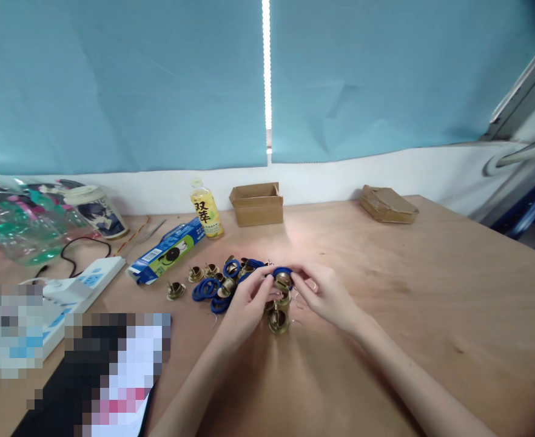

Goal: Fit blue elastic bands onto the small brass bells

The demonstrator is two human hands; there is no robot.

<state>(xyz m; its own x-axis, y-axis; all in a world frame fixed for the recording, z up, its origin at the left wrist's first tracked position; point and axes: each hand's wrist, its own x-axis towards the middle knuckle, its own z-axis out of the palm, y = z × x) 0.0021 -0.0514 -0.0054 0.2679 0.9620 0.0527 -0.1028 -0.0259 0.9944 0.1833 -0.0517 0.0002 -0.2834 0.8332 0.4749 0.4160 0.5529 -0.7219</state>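
A round brass fitting (284, 280) with a blue ring (282, 269) around its rim is pinched between my two hands. My left hand (250, 296) closes on its left side with thumb and fingertips. From the right, my right hand (323, 292) grips the opposite edge. Just below the held piece, another brass fitting (278, 321) rests on the table. A pile of loose blue rings (207, 289) and brass fittings (226, 287) lies left of my hands, partly hidden by my left hand. Thin wire-like rings (298, 299) lie under my right hand.
Behind the pile stand a yellow drink bottle (207, 212) and an open cardboard box (258, 209). A blue-green carton (167, 252) lies to the left, near a power strip (85, 288), a paper cup (98, 212) and clear plastic bottles (31, 233). Another cardboard box (388, 205) sits back right.
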